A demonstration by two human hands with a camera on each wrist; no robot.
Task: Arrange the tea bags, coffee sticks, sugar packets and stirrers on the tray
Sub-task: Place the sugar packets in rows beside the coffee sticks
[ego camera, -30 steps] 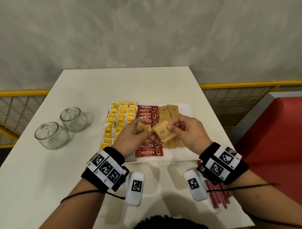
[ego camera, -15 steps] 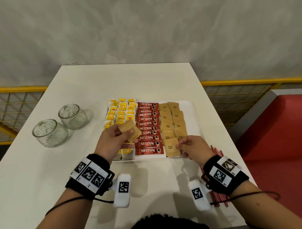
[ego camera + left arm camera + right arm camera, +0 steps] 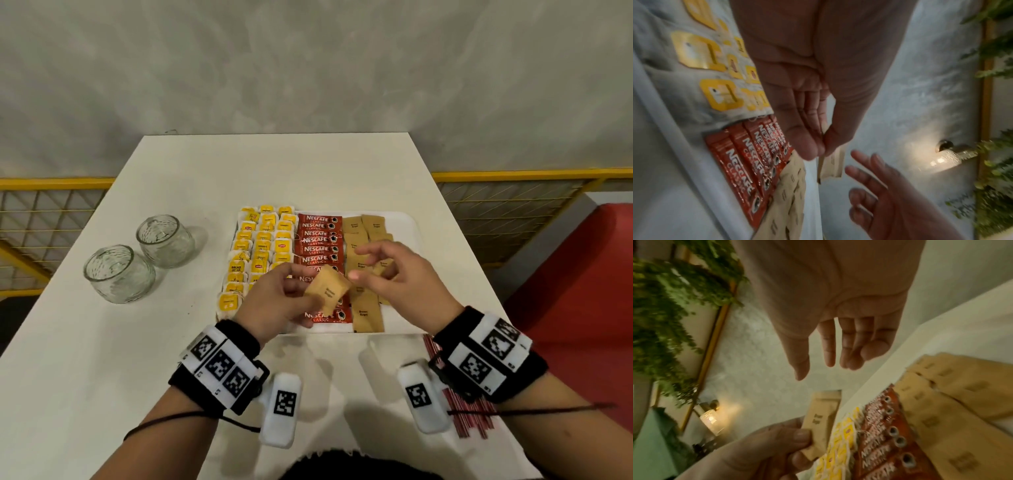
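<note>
1. One brown sugar packet [image 3: 327, 291] is pinched between the thumb and fingers of the left hand [image 3: 274, 303], held tilted in the air above the near end of the tray [image 3: 404, 222].
2. The right hand [image 3: 394, 277] hovers just beside that packet with its fingers loosely spread and nothing in them; its fingertips [image 3: 830, 360] are close to the packet but I cannot tell whether they touch it.
3. On the tray, the yellow tea bags [image 3: 262, 243] fill the left side in rows, the red coffee sticks [image 3: 318, 240] lie stacked in a column down the middle, and more sugar packets [image 3: 364, 228] lie in two columns to the right of them.
4. The right part of the tray is bare white.
5. A bunch of red stirrers [image 3: 469, 418] lies on the bench [image 3: 274, 164] near the right wrist, off the tray, partly hidden by the wristband.
6. Two glass jars [image 3: 140, 257] stand side by side on the bench, well to the left of the tray.
</note>
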